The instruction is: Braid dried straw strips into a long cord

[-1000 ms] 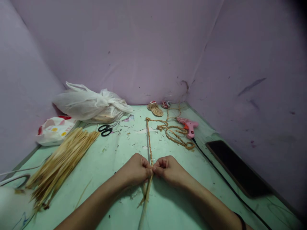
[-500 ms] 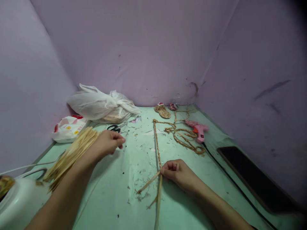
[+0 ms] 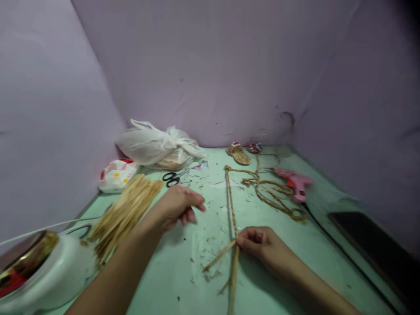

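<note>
So the thin, tan braided straw cord (image 3: pixel 231 201) is lying on the pale green bench (image 3: pixel 164 280) between the two hands, just right of the left one, and its near end is pinched between the right hand's (image 3: pixel 265 246) thumb and forefinger. Loose strands fan out below that pinch, one slanting left. The left hand (image 3: pixel 180 206) is off the cord, fingers loosely spread and half curled, near the flat, pale-yellow straw bundle (image 3: pixel 129 203) and the black-handled scissors (image 3: pixel 171 179).
</note>
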`<state>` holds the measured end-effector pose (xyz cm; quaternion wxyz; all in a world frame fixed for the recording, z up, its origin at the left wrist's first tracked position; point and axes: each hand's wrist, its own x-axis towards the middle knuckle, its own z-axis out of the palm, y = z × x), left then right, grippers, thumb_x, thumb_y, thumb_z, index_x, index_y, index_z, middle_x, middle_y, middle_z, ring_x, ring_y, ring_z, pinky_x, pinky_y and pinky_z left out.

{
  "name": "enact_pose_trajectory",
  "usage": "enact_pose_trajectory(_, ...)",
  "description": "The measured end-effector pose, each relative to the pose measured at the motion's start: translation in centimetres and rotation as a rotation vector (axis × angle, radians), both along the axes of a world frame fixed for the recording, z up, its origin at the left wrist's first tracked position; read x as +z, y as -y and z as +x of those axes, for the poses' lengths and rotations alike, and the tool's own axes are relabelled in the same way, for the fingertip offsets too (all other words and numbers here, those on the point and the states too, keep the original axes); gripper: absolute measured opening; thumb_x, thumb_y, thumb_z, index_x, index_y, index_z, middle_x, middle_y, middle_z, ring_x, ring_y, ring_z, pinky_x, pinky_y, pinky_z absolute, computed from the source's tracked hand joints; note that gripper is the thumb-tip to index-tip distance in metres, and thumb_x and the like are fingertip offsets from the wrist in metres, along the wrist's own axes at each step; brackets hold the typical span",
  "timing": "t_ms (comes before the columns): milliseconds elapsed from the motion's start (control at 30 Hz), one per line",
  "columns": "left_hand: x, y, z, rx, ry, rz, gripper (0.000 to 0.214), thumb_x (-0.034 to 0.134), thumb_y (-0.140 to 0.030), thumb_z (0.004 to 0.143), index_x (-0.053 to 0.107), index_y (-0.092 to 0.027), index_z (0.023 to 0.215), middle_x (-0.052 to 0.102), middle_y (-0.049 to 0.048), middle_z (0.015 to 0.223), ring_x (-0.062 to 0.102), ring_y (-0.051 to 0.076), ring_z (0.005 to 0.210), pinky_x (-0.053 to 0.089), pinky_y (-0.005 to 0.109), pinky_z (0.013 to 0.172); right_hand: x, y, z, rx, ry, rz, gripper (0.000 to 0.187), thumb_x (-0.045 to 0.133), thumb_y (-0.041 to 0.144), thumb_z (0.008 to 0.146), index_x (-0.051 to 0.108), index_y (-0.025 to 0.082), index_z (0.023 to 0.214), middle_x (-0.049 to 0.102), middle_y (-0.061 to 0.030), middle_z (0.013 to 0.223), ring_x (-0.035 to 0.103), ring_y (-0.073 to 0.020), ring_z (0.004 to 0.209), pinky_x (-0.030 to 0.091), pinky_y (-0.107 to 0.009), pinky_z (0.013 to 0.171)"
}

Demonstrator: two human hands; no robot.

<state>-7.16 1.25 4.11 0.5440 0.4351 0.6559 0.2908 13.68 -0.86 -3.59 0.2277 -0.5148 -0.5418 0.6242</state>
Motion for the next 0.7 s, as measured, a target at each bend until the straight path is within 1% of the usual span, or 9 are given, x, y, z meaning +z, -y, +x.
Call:
enact_pose_trajectory(33, -0.7, 0.5, 1.7, -0.119, 0.066, -0.101, 0.02, 0.057, -0.025, 0.06, 0.061, -0.009, 0.072, 0.063, 0.0053, 0.066, 0.042, 0.006, 0.033, 0.028, 0.019, 0.031, 0.1, 0.0, 0.0, -0.009, -0.017, 0.002, 0.027, 0.06, 0.04, 0.056, 0.05, 0.015, 0.051, 0.04, 0.0033, 0.045, 0.028, -0.0063, 0.044, 0.019, -0.022, 0.045)
enact_pose_trajectory(67, -1.3, 1.1, 3.2, -0.193, 0.098, -0.168, 0.019, 0.056, -0.022, 0.059, 0.06, -0.01, 0.073, 0.062, 0.0041, 0.064, 0.044, 0.007, 0.033, 0.027, 0.019, 0.03, 0.1, 0.0, 0.0, -0.018, -0.036, -0.002, 0.026, 0.06, 0.039, 0.056, 0.051, 0.015, 0.052, 0.041, 0.0033, 0.046, 0.029, -0.0062, 0.044, 0.019, -0.022, 0.045)
enact_pose_trajectory(133, -2.3, 2.0, 5.4, -0.317, 0.121, -0.239, 0.016, 0.052, -0.019, 0.06, 0.06, -0.01, 0.07, 0.059, 0.0025, 0.059, 0.044, 0.007, 0.032, 0.027, 0.019, 0.03, 0.2, 0.0, 0.0, -0.023, -0.066, -0.003, 0.025, 0.06, 0.037, 0.057, 0.052, 0.014, 0.054, 0.043, 0.0031, 0.046, 0.03, -0.0059, 0.044, 0.021, -0.021, 0.045)
enact_pose_trajectory(200, -2.9, 2.4, 6.4, -0.36, 0.079, -0.259, 0.012, 0.048, -0.017, 0.06, 0.058, -0.01, 0.062, 0.055, 0.0012, 0.053, 0.042, 0.007, 0.032, 0.027, 0.019, 0.03, 0.4, -0.1, 0.0, -0.023, -0.08, -0.003, 0.022, 0.059, 0.034, 0.058, 0.052, 0.014, 0.053, 0.045, 0.0027, 0.046, 0.032, -0.0057, 0.044, 0.022, -0.021, 0.045)
enact_pose_trajectory(300, -3.4, 2.4, 6.5, -0.334, -0.07, -0.251, 0.009, 0.047, -0.016, 0.06, 0.053, -0.013, 0.052, 0.048, -0.0012, 0.043, 0.037, 0.007, 0.029, 0.025, 0.019, 0.032, 0.5, -0.1, -0.1, -0.039, -0.086, -0.011, 0.018, 0.058, 0.029, 0.057, 0.052, 0.013, 0.053, 0.047, 0.0025, 0.045, 0.034, -0.0057, 0.043, 0.024, -0.02, 0.044)
enact_pose_trajectory(400, -3.8, 2.4, 6.3, -0.362, -0.25, -0.129, 0.01, 0.048, -0.016, 0.058, 0.053, -0.014, 0.049, 0.045, -0.0011, 0.04, 0.035, 0.008, 0.032, 0.025, 0.022, 0.036, 0.5, 0.0, -0.1, -0.068, -0.096, -0.028, 0.014, 0.058, 0.025, 0.056, 0.054, 0.013, 0.051, 0.048, 0.0025, 0.044, 0.035, -0.0055, 0.041, 0.024, -0.02, 0.043)
enact_pose_trajectory(533, -4.2, 4.1, 7.3, -0.369, -0.565, 0.19, 0.016, 0.05, -0.02, 0.062, 0.056, -0.015, 0.049, 0.048, 0.004, 0.047, 0.044, 0.014, 0.044, 0.028, 0.025, 0.045, 0.5, 0.3, -0.2, -0.116, -0.16, -0.061, 0.01, 0.06, 0.021, 0.055, 0.058, 0.012, 0.052, 0.055, 0.0006, 0.047, 0.041, -0.0061, 0.044, 0.029, -0.02, 0.047)
enact_pose_trajectory(633, -4.2, 6.1, 8.7, -0.376, -0.714, 0.357, 0.018, 0.047, -0.023, 0.068, 0.062, -0.014, 0.062, 0.054, 0.0083, 0.054, 0.05, 0.018, 0.052, 0.033, 0.028, 0.052, 0.7, 0.4, -0.3, -0.177, -0.187, -0.104, 0.007, 0.061, 0.018, 0.053, 0.061, 0.011, 0.053, 0.056, 0.0007, 0.048, 0.042, -0.0061, 0.045, 0.03, -0.02, 0.048)
enact_pose_trajectory(700, -4.1, 7.1, 9.7, -0.463, -0.772, 0.389, 0.021, 0.044, -0.018, 0.07, 0.064, -0.012, 0.075, 0.057, 0.0105, 0.06, 0.053, 0.02, 0.057, 0.036, 0.029, 0.058, 0.8, 0.4, -0.3, -0.2, -0.206, -0.127, 0.007, 0.062, 0.017, 0.052, 0.061, 0.01, 0.052, 0.056, 0.0005, 0.047, 0.043, -0.0064, 0.046, 0.031, -0.02, 0.048)
